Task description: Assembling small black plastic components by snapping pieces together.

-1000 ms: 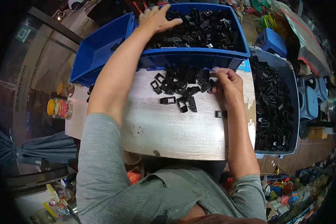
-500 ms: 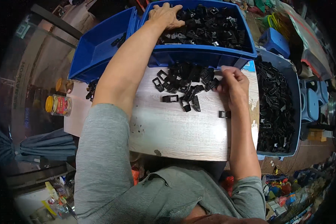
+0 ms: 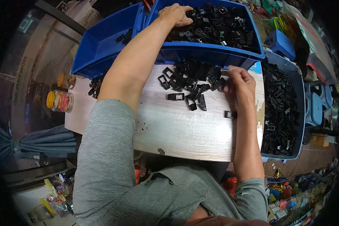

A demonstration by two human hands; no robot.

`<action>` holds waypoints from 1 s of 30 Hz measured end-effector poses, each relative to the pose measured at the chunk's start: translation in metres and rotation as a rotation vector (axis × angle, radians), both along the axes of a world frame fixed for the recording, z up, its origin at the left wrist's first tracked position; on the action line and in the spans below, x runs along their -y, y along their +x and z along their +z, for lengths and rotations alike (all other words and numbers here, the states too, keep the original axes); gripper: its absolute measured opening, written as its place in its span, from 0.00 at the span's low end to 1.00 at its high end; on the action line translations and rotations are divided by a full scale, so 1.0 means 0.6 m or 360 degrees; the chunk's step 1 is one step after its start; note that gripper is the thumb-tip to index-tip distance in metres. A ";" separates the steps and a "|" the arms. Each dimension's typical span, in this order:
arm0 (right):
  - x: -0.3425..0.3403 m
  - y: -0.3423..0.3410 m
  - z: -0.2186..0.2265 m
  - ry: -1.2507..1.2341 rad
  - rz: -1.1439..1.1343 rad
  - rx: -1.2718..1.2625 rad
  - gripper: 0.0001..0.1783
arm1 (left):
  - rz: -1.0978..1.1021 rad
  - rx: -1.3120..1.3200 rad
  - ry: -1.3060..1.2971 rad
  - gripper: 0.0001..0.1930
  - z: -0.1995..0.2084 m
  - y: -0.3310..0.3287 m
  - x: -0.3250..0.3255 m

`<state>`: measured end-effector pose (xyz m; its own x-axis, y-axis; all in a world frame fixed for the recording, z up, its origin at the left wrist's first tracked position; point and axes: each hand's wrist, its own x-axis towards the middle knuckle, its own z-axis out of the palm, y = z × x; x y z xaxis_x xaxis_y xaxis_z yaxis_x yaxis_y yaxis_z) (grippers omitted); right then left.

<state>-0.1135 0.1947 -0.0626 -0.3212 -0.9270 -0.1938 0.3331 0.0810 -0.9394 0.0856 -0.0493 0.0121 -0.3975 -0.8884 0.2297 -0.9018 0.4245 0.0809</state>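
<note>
My left hand [image 3: 174, 15] reaches into a large blue bin [image 3: 211, 48] heaped with small black plastic clips [image 3: 214, 28]. Its thumb and fingers are apart at the clips near the bin's left side; some fingertips are hard to see. On the table, a loose pile of the same black frame-like clips [image 3: 194, 77] lies against the front of the bin. My right hand [image 3: 242, 84] is at the pile's right edge with its fingers curled in. Its fingertips are beside a dark clip [image 3: 218, 83], and whatever they hold is hidden.
One single clip [image 3: 230, 114] lies beside my right forearm. A second blue bin [image 3: 101, 41] with few clips stands at the left. Right of the table [image 3: 184, 139] is a grey-blue tub [image 3: 301, 124] full of black pieces. Yellow-lidded jars [image 3: 60, 101] stand at the left edge.
The whole view has shifted slightly. My left hand has moved a little to the right over the clips, its fingers less widely spread. My right hand keeps its place beside the pile.
</note>
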 end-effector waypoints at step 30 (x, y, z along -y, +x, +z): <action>0.003 0.013 -0.005 0.0052 -0.0014 -0.0036 0.11 | -0.0378 -0.0840 -0.0363 0.20 -0.021 0.031 0.039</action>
